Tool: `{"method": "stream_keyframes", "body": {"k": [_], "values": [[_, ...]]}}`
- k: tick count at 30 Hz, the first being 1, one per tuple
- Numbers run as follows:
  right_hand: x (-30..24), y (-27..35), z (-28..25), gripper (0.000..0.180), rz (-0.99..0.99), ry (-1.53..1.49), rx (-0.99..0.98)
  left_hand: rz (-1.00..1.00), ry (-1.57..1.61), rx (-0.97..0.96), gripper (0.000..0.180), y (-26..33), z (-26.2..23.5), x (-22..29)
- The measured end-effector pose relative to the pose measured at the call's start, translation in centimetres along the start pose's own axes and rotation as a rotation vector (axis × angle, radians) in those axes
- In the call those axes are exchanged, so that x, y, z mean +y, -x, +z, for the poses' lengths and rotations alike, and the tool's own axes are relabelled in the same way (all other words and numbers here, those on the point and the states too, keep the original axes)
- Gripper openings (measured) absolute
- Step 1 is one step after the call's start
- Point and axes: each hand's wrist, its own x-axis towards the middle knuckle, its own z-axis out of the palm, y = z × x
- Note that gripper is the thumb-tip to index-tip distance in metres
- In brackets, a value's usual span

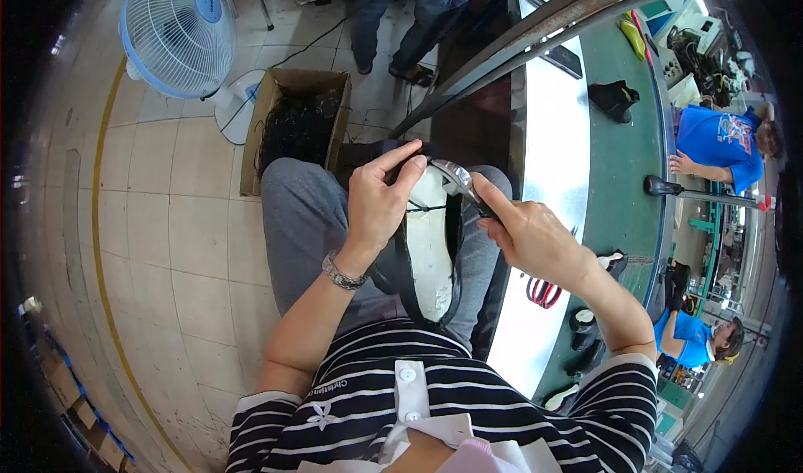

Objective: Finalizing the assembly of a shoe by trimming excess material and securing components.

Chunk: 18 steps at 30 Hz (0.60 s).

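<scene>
A black shoe upper on a white last (428, 260) lies across my lap, its pale sole side facing up and a black cord crossing it. My left hand (378, 201) grips the far end of the shoe, thumb on top near the rim. In my right hand (539, 237) is a metal pincer-like tool (452, 174), its handles partly hidden in my fingers. The tool's head meets the far right edge of the shoe, close to my left thumb. Exactly what its jaws pinch is too small to make out.
Left of my knees stands a cardboard box (341, 130) of black scraps, with a white fan (180, 34) beyond. On my right are a metal bench (548, 151), red-handled cutters (544, 293) and a green belt (623, 172) carrying black shoes (615, 100). People stand ahead and across the belt.
</scene>
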Motion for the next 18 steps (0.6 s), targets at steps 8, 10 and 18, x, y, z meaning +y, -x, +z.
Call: {"method": "stream_keyframes", "body": {"k": [8,10,18], "values": [[-0.7,-1.5,3.1,0.067,0.004,-0.043,0.402,0.103,-0.114,-0.078,0.032,0.1,-0.5,0.0],[-1.0,-1.7,3.1,0.069,0.016,0.046,0.193,0.021,-0.131,-0.099,0.032,-0.1,-0.9,0.1],[-0.5,-2.0,3.8,0.069,-0.126,-0.014,0.483,0.019,-0.1,-0.157,0.033,0.3,-1.2,0.2]]}}
